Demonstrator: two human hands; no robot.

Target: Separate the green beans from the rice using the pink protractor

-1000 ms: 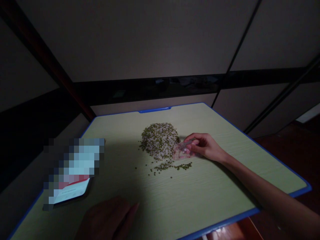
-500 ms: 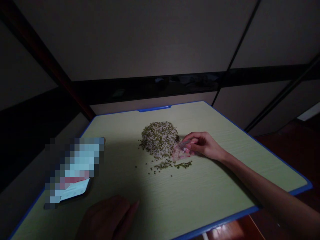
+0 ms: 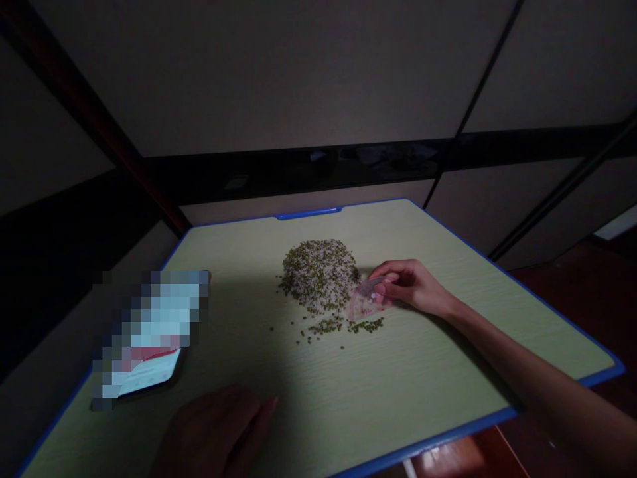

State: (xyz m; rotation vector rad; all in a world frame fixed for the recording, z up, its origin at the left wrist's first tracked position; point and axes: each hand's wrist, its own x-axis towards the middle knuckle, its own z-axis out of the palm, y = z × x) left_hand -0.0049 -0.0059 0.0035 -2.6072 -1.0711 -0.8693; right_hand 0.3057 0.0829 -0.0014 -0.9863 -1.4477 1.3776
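My right hand [image 3: 411,285] pinches a clear, pink-patterned plastic protractor [image 3: 365,302] between thumb and fingers. Its curved edge is at the lower right side of a heap of green beans mixed with white rice-like grains [image 3: 318,275]. Just in front of the heap lies a small loose group of green beans [image 3: 365,326], with another scatter of beans [image 3: 324,326] to its left. In shadow at the bottom, my left hand [image 3: 213,431] rests on the table with fingers curled in; nothing shows in it.
A phone [image 3: 149,380] with a lit screen, partly pixelated, lies on the left of the pale, blue-edged folding table [image 3: 448,372]. A blue handle [image 3: 308,214] is set in the far edge. Behind stands a panelled cabinet [image 3: 298,79] with a dark glossy band.
My right hand and the protractor have shifted very slightly right, a little away from the heap. The view has moved a touch. My left hand stays in place.
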